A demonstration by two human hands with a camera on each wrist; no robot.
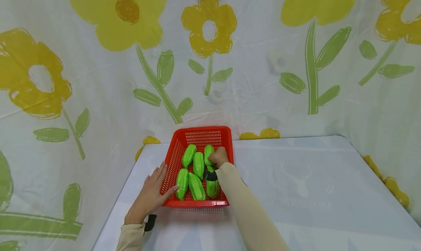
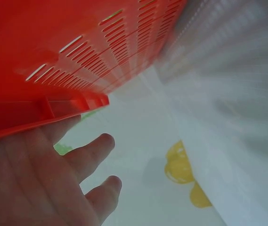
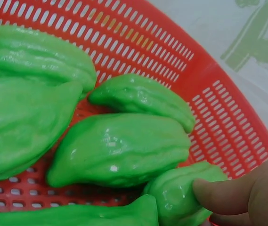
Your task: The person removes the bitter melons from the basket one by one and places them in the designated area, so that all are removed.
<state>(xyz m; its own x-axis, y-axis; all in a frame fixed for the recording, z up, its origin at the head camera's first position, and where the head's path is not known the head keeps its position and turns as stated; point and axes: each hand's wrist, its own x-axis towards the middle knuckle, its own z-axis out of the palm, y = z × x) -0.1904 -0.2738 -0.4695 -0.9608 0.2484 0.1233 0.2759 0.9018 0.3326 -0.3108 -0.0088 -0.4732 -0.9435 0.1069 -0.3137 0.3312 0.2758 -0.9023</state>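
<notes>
Several glossy, bright green, ridged and tapered fruits [image 1: 198,165] lie in a red perforated plastic basket [image 1: 197,203]. My right hand [image 1: 219,156] reaches into the basket's right side and pinches one green ridged fruit [image 1: 208,151] near the far end. In the right wrist view, the thumb lies on that fruit's end [image 3: 174,195], and a finger shows partly below. Against the basket's left rim rests my left hand [image 1: 151,194], fingers straight and thumb extending over the front left corner. The left wrist view shows its palm [image 2: 35,179] touching the rim's underside.
The basket stands on a white table [image 1: 296,178], near its left edge. A white curtain [image 1: 250,79] with printed yellow flowers hangs behind and at both sides. Dark bands [image 1: 150,222] circle both wrists.
</notes>
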